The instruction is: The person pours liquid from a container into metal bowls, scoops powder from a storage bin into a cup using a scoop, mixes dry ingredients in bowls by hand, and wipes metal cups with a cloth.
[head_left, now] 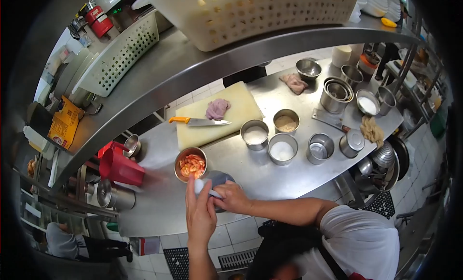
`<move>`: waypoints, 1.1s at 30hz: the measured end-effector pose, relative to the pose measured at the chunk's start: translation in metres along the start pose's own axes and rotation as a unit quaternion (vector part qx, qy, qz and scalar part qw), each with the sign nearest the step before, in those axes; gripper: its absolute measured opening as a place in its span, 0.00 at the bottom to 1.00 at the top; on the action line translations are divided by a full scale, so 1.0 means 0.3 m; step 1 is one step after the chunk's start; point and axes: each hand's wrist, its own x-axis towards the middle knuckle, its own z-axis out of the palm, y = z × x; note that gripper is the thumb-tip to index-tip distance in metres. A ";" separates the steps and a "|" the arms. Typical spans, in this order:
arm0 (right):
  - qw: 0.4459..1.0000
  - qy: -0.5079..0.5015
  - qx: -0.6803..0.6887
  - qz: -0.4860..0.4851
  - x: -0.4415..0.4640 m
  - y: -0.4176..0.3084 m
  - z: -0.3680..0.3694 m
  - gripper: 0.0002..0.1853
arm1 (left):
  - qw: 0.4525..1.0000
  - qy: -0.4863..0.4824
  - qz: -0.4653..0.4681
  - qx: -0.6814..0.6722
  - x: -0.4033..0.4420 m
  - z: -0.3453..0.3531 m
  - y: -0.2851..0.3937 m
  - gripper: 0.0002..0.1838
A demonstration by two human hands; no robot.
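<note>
My right hand [233,197] is closed around the handle of a spoon [215,193], whose bowl is heaped with something white [198,185]. Beside it, my left hand [200,212] is held up with its fingers stretched out, close to the spoon; whether they touch it I cannot tell. Partly hidden behind both hands is a grey metal container [219,178]. Just beyond my left fingertips stands a metal bowl [191,165] of orange-red shrimp-like pieces. Farther back, a knife [200,121] with an orange handle lies on a cutting board [236,94], near a lump of pinkish raw meat [218,109].
Metal containers of white powder [280,149] and beige powder [286,121] stand to the right. A cleaver [329,120] lies behind a metal cup [320,148]. Red pitchers [120,166] stand left. A steel shelf [193,63] with perforated baskets overhangs the counter. Another person [65,241] is lower left.
</note>
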 end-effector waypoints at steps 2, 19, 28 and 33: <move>1.000 0.015 0.007 -0.010 -0.001 -0.010 -0.007 0.12 | 0.997 -0.044 0.028 0.064 0.028 -0.034 -0.004 0.21; 0.988 -0.122 0.078 -0.062 -0.040 0.053 -0.218 0.12 | 0.982 -0.073 -0.012 0.175 0.057 0.011 0.152 0.19; 0.981 -0.152 0.094 -0.076 -0.113 0.103 -0.381 0.12 | 0.942 -0.142 -0.228 0.201 0.063 0.096 0.350 0.18; 0.982 -0.125 0.122 -0.074 -0.171 0.139 -0.431 0.08 | 0.929 -0.184 -0.241 0.210 0.085 0.093 0.417 0.26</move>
